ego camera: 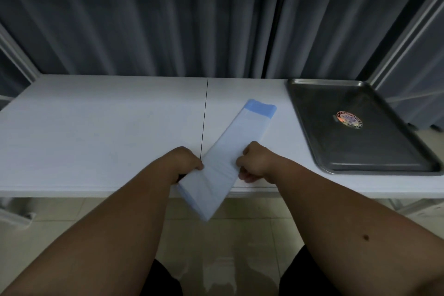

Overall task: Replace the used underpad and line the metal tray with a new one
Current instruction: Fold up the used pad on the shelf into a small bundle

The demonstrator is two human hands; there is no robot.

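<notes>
A folded white underpad (230, 149) with a pale blue band at its far end lies slantwise over the front edge of the white table (96, 132), its near end hanging past the edge. My left hand (186, 160) pinches its left side with curled fingers. My right hand (254, 162) grips its right side the same way. The metal tray (310, 113) sits bare at the table's right end, with a round sticker (349, 120) on its bottom. No pad lies in the tray.
Grey curtains (168, 19) hang right behind the table. A thin dark seam (205, 115) splits the tabletop. Pale floor tiles (228, 235) show below the front edge. A light plastic object (14, 214) sits low at the left.
</notes>
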